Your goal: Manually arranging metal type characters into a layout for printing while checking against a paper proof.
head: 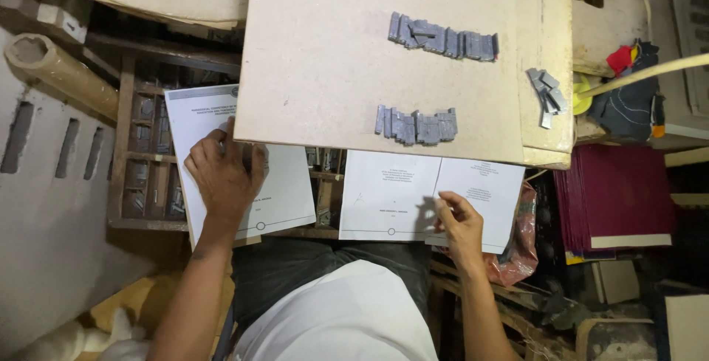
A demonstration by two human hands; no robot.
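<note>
A: Head view is looking straight down; what are the hands doing?

B: The left hand is lying flat on a white printed sheet at the left, fingers loosely spread and pressing down on the smooth paper. The right hand is resting on the near edge of two more white sheets lying side by side, fingers curled together as if pinching the paper, though I cannot tell what is between them.

A: And what is sitting farther away?

B: A pale, matte fibreboard panel is overlapping the far edges of all the sheets. Rows of small grey metal blocks are lying on it, ridged and dull, with another row farther off and a loose cluster at the right edge.

A: Anything beside that?

B: A wooden compartment tray is showing under the left sheet, a cardboard tube is lying at the far left, and a stack of maroon covers is standing at the right.
</note>
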